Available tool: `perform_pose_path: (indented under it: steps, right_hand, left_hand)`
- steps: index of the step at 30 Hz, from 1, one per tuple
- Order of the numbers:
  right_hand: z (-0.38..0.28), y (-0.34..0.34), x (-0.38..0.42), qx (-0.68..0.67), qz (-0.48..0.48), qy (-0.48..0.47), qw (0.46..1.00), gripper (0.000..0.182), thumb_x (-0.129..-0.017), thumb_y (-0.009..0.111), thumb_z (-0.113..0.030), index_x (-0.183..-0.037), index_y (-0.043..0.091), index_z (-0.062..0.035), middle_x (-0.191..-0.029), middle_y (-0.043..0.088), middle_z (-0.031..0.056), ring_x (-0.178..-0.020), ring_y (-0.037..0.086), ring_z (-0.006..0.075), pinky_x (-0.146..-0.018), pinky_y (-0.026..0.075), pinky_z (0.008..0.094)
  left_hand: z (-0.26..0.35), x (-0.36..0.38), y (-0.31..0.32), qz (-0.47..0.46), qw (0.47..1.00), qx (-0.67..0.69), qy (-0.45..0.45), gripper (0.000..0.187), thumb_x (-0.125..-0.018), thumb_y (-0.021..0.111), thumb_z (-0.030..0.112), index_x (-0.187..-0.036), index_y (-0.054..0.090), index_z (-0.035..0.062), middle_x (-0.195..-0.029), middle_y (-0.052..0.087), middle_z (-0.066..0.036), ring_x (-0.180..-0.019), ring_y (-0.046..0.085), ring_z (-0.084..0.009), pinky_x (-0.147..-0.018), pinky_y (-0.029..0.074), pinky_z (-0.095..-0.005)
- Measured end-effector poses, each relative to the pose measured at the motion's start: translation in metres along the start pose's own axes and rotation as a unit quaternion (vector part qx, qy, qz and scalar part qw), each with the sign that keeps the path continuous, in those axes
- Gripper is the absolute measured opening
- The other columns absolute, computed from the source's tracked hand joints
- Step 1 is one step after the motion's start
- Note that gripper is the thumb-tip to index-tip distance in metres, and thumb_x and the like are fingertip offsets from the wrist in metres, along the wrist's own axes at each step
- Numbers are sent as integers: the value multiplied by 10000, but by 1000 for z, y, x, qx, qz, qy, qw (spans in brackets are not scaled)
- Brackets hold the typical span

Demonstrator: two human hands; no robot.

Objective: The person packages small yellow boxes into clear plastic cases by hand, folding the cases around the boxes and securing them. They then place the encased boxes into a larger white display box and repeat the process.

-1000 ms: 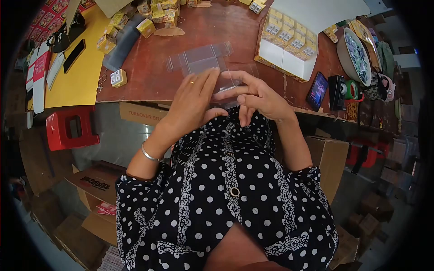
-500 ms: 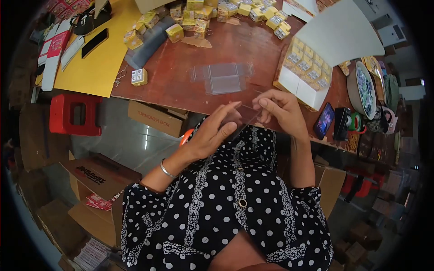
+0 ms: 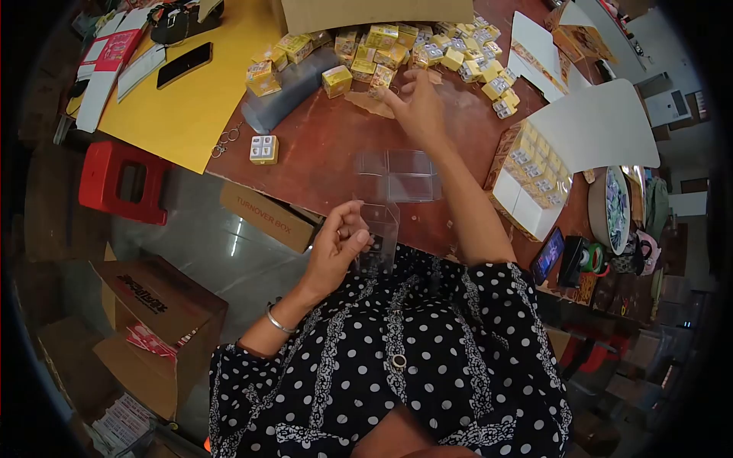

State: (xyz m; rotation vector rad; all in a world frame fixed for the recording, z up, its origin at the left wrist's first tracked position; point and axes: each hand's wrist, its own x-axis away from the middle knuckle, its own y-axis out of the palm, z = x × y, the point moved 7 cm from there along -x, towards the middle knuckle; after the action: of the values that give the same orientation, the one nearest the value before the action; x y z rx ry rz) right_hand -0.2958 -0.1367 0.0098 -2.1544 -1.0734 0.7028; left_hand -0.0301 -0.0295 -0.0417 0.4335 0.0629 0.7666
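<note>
My left hand (image 3: 340, 243) is closed on a clear plastic box (image 3: 385, 229), folded into shape and held near the table's front edge. My right hand (image 3: 418, 111) is stretched across the table with thumb and fingers apart, beside a small yellow box (image 3: 382, 79) at the near side of a pile. No object shows between those fingers. Under my right forearm lies a flat clear plastic sheet (image 3: 412, 188) with fold lines. Behind the hand, the pile of small yellow boxes (image 3: 389, 55) spreads along the back of the table.
An open display carton (image 3: 527, 217) with rows of yellow boxes stands at the right. A single white-and-yellow box (image 3: 264, 149) sits at the left, near metal key rings (image 3: 226, 141). A phone (image 3: 185, 65) lies on yellow card. A red stool (image 3: 122, 183) stands left of the table.
My right hand has left the clear plastic and reached forward to the yellow boxes. My left hand keeps the clear plastic box, now opened into shape. The view has shifted.
</note>
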Motion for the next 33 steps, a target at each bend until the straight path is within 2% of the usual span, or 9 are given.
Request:
perform_pose_path:
  steps: [6,9,11,18,20,24,26,30,33]
  right_hand:
    - [7,24,-29,104,117,-32,987,662,-783,834,-461,-1160,556,6,-930,680,144,-831,686,247,-759,547,383]
    - [34,11,-27,-49,57,13,997,568,-850,765,-391,-1194,525,-7,-978,688,157,-864,707,326,-760,564,445]
    - [63,11,-21,-274,-36,97,956,394,-909,714,-281,-1139,572,6,-946,696,123,-815,711,227,-656,584,363]
    - [126,-22,7,-272,-93,192,938,336,-930,698,-253,-1116,625,17,-953,714,119,-790,702,181,-645,576,314]
    - [111,-45,3,1,-34,-3,999,330,-939,713,-225,-1147,626,16,-938,697,79,-723,680,161,-665,560,310]
    - [103,-49,5,-13,-9,58,998,406,-903,749,-221,-1208,623,16,-1005,695,121,-816,682,179,-765,547,331]
    - [72,-46,13,63,32,-79,994,437,-889,761,-209,-1247,624,1,-1099,678,146,-952,663,175,-855,532,327]
    - [54,-31,16,93,-65,-107,988,528,-830,812,-239,-1236,608,30,-1208,674,214,-1109,663,295,-935,517,360]
    - [5,-62,40,-83,-54,-61,993,521,-845,814,-183,-1273,587,8,-1228,667,159,-1104,658,249,-941,522,342]
  left_hand:
    - [11,2,-11,30,999,9,29,540,-978,648,72,-1448,399,-23,-1206,594,-118,-1088,657,-195,-965,521,-320]
    - [13,0,-14,28,999,11,29,547,-981,639,71,-1460,392,-18,-1267,594,-142,-1132,653,-211,-965,517,-313]
    - [7,-3,-15,23,999,8,34,562,-983,637,99,-1471,383,-20,-1289,584,-156,-1129,657,-233,-958,533,-335]
    - [0,-3,1,19,999,-7,29,554,-954,693,118,-1437,452,-7,-1296,555,-130,-1137,644,-198,-909,536,-279]
    - [-1,-1,3,19,999,-13,27,551,-950,697,116,-1432,460,-6,-1294,549,-125,-1136,644,-195,-895,541,-274]
    - [0,2,6,18,999,-23,23,543,-941,708,110,-1420,480,-8,-1288,542,-115,-1134,645,-190,-891,546,-269]
    - [-1,1,7,18,999,-35,25,542,-939,708,99,-1420,483,-10,-1285,541,-112,-1136,644,-190,-900,548,-273]
    - [12,-1,7,25,996,-67,50,565,-929,709,58,-1440,477,-12,-1286,548,-110,-1146,643,-194,-937,548,-292]
    - [22,-2,1,57,994,-63,69,598,-925,708,33,-1465,456,-8,-1282,563,-111,-1153,641,-198,-963,543,-296]
